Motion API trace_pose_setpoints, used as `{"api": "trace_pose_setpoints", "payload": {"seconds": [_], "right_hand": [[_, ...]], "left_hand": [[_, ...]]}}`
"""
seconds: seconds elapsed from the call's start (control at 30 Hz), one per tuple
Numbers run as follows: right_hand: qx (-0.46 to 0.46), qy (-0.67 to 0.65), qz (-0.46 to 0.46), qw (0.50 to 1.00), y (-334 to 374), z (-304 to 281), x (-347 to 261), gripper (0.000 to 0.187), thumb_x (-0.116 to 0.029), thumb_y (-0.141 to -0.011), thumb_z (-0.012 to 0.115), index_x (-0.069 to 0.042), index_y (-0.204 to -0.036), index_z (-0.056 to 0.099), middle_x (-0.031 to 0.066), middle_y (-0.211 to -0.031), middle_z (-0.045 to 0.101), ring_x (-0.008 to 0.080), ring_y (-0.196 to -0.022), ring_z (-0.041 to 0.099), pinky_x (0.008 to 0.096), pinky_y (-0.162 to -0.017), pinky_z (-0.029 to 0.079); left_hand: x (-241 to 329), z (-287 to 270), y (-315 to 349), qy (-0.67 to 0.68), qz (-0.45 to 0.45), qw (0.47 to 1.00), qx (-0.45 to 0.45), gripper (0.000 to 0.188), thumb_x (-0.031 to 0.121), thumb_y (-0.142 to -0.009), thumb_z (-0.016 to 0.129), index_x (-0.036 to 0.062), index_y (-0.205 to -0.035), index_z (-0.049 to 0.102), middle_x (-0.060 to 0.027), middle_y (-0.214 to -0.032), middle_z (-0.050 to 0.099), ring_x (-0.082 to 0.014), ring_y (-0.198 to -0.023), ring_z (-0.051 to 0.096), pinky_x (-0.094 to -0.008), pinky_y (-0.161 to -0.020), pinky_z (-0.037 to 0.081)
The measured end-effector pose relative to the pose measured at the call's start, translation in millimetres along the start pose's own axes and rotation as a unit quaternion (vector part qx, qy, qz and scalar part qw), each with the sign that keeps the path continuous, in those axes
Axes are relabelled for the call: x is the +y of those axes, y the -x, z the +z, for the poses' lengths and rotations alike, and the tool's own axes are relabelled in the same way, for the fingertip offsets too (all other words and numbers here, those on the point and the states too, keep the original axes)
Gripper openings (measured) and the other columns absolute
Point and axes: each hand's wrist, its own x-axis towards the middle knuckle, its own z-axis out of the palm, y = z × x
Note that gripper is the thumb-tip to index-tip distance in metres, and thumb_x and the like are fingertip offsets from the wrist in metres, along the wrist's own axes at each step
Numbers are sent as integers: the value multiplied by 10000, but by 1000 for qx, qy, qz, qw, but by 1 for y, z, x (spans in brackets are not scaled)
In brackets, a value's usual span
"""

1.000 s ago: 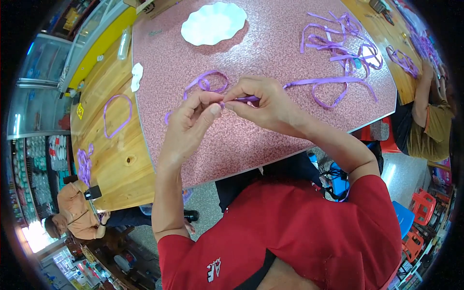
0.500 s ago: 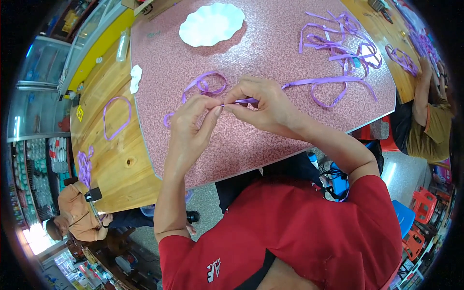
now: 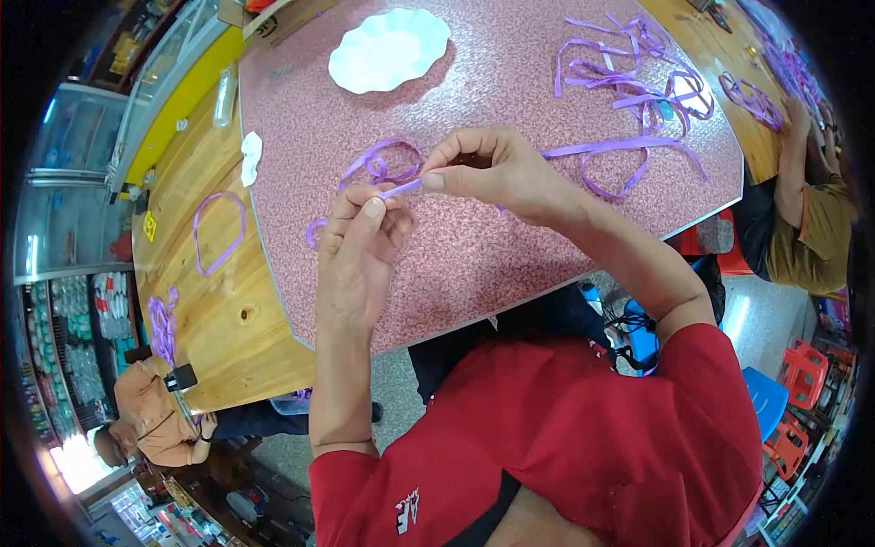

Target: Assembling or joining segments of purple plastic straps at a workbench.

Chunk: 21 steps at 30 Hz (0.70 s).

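Drawn apart since the earlier frame: the left hand (image 3: 357,248) and the right hand (image 3: 506,182), whose fingertips then all but met. Head view: we now see a short, bare span of purple ribbon (image 3: 401,189) between them, left of centre in the frame, above the pink speckled tabletop (image 3: 474,283). Both hands are clamped on it, thumb against finger. Whether the long strand (image 3: 620,146) at centre right belongs to the same piece, we cannot tell; the right hand hides the join.

To do this well, we would keep the span flat and lightly taut, pinch close to the edges, and let neither hand roll a twist in. We would also keep slack clear of the ribbon loop (image 3: 392,140) just beyond the left hand, and watch for tugging at the ribbon tangle (image 3: 606,79), upper right.
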Motion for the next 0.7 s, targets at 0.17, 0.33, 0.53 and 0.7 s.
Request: {"api": "trace_pose_setpoints", "payload": {"seconds": [0.17,0.33,0.53,0.7], "right_hand": [[8,-38,10,999,-1,6,-6,117,-121,-862,732,-39,-941,704,-21,-835,651,32,-751,547,201,-648,423],[61,-13,-48,997,0,17,2,88,-119,-884,709,-55,-943,696,-50,-806,613,1,-722,498,188,-603,378],[78,32,-47,995,4,16,4,139,-184,-915,690,-47,-890,699,-65,-718,539,4,-646,445,186,-552,333],[43,-66,81,994,2,9,0,174,-240,-917,692,-71,-876,704,-65,-650,506,26,-500,344,220,-449,231]], "left_hand": [[-6,2,0,158,15,985,-59,84,81,-959,558,79,-1038,585,-81,-1021,648,-176,-923,600,-320,-852,481],[-20,22,-9,158,93,983,20,88,62,-963,537,75,-1034,588,-87,-1038,649,-183,-997,604,-337,-901,463],[-18,10,-24,-575,428,696,36,117,15,-831,623,49,-940,595,-100,-1055,627,-274,-1023,581,-405,-900,420],[-9,16,-25,-671,443,590,-64,202,-10,-741,657,47,-924,592,-105,-1033,579,-310,-972,569,-421,-878,413]]}}
